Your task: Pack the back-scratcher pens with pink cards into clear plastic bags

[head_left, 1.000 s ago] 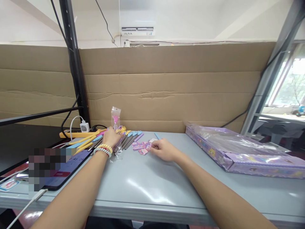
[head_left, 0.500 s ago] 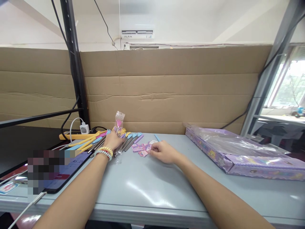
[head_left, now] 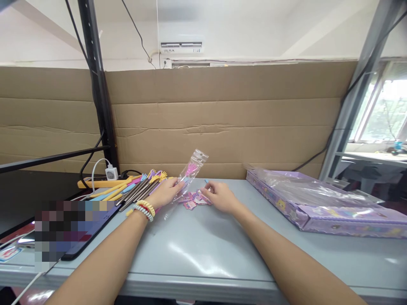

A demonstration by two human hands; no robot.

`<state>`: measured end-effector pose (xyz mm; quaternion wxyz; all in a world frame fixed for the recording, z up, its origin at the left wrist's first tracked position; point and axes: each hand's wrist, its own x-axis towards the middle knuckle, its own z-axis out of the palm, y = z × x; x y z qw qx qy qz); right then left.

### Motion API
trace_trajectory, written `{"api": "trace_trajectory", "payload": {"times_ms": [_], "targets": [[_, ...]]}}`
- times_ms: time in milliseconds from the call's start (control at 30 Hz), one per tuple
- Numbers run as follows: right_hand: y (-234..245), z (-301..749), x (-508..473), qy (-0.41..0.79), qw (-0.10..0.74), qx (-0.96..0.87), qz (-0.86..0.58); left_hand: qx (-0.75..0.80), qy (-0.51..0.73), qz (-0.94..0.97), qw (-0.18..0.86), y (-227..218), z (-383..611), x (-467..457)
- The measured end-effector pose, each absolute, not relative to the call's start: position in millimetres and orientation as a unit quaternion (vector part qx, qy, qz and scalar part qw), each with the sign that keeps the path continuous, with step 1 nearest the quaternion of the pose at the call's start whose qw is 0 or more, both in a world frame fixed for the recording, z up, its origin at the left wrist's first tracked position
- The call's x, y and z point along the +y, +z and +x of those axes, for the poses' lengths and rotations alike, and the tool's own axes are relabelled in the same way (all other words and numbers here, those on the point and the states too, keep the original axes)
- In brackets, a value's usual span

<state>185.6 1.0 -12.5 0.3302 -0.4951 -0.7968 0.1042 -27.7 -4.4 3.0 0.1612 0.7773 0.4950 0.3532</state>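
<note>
My left hand (head_left: pixel 165 192), with bead bracelets at the wrist, is closed on a clear plastic bag (head_left: pixel 190 172) that holds a pink hand-shaped stick; the bag tilts up to the right above the table. My right hand (head_left: pixel 219 196) rests beside a small heap of pink and purple cards (head_left: pixel 194 199), its fingers pinched at the heap's right edge. Left of the left hand lies a bundle of coloured hand-shaped sticks (head_left: pixel 136 186) with metal shafts.
A grey table (head_left: pixel 203 245) carries a long purple box wrapped in plastic (head_left: pixel 318 199) at the right. A tablet (head_left: pixel 73 228) lies at the left front, a yellow power strip with a white charger (head_left: pixel 111 173) behind it. A cardboard wall (head_left: pixel 222 123) closes the back.
My left hand has moved right from the stick bundle toward the cards, carrying the bagged stick, which now tilts to the right. My right hand has stayed at the cards.
</note>
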Motion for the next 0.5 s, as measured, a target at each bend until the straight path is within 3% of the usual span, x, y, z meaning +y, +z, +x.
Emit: {"api": "trace_trajectory", "payload": {"times_ms": [133,500], "targets": [[-13.8,192.6,10.9,0.086,0.342,-0.764,-0.541,0.488,0.316,0.801,0.143,1.4,-27.5,-3.6],[-26.6,200.5,21.3,0.046,0.198,-0.814,-0.544,0.502,0.247,0.827,0.063,-3.7,-32.9,3.3]]}}
